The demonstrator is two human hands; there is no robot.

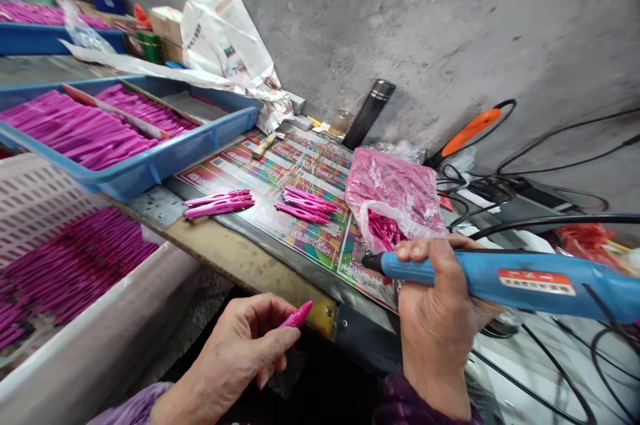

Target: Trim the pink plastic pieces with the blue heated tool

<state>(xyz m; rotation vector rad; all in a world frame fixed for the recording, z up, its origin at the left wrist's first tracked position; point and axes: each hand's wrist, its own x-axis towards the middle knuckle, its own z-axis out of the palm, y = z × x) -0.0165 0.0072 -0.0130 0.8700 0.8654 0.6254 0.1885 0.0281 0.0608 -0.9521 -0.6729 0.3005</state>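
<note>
My left hand (240, 345), at the bottom centre, pinches a slim magenta pointed piece (300, 315) between thumb and fingers, its tip toward the upper right. Most of that piece is hidden in the hand. My right hand (443, 315) is wrapped round a blue electric screwdriver (530, 278), held level with its black nose toward the left. The nose is over the near edge of the bench, apart from the magenta piece. On the printed mat (295, 235) lie two small bundles of magenta pieces, a left one (220, 203) and a right one (307, 205).
A pink plastic bag (395, 185) of magenta parts lies behind the screwdriver. Blue tray (135, 168) and white basket (165, 278), both with many magenta pieces, stand at left. A hammer (265, 145), black cylinder (370, 111), orange-handled tool (473, 131) and black cables lie toward the grey wall.
</note>
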